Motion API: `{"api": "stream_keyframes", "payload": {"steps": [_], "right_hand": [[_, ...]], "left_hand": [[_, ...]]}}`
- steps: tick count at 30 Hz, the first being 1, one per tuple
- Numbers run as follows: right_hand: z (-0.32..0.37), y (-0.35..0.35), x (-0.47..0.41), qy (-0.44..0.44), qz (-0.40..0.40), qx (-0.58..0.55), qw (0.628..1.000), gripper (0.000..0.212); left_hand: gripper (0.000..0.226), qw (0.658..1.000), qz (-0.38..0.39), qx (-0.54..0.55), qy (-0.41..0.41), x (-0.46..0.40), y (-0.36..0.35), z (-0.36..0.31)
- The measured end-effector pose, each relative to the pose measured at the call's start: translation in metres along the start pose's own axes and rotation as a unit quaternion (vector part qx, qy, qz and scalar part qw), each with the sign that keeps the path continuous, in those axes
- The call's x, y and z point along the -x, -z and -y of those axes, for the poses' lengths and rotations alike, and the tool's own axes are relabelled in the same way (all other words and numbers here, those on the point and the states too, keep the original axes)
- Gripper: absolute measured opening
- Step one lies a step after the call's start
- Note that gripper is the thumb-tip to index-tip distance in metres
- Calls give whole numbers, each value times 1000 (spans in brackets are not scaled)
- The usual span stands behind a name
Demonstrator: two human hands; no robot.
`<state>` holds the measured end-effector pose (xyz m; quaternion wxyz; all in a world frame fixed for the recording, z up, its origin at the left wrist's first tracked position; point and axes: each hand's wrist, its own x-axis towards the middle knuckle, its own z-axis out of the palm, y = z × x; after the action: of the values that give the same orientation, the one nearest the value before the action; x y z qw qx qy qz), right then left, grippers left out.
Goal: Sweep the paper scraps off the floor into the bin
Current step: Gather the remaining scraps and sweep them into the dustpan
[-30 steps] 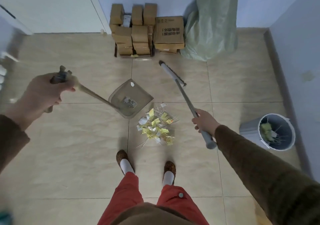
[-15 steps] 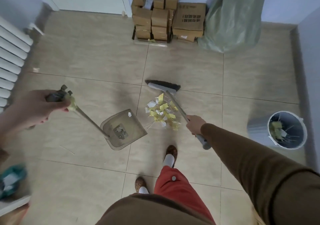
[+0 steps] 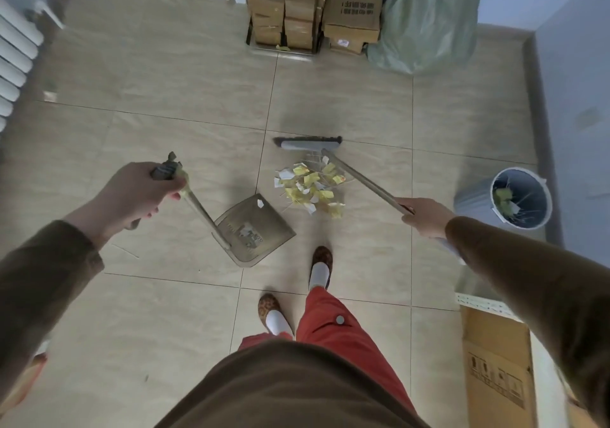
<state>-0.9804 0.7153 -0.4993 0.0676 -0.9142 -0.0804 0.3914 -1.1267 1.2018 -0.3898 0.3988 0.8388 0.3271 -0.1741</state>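
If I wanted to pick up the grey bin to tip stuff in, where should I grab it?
Probably by the rim of the grey bin, reaching down from above. It stands upright with its mouth open, so the rim is free all round. The side away from the wall looks easiest; scraps sit inside, so keep fingers on the edge.

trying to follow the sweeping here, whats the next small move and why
Probably pull the broom head toward the dustpan: the paper scraps lie piled between them, and the pan's open edge faces the pile.

scraps (image 3: 310, 190) lie between dustpan (image 3: 254, 229) and bin (image 3: 520, 198).
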Motion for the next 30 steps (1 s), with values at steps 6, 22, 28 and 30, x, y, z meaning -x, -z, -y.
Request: {"api": "stream_keyframes", "payload": {"steps": [6, 22, 28, 30], "right_hand": [[41, -23, -46, -55, -18, -182, 982, 46], [-38, -4, -9, 2, 39, 200, 979, 69], [-103, 18, 34, -21, 2, 144, 989, 57], [-103, 1, 52, -49, -8, 52, 997, 52]], "left_hand": [[18, 995, 69, 52, 46, 7, -16, 21], [23, 992, 78, 90, 46, -27, -34, -29], [26, 993, 110, 47, 25, -39, -36, -54], [24, 993, 118, 24, 11, -41, -37, -61]]}}
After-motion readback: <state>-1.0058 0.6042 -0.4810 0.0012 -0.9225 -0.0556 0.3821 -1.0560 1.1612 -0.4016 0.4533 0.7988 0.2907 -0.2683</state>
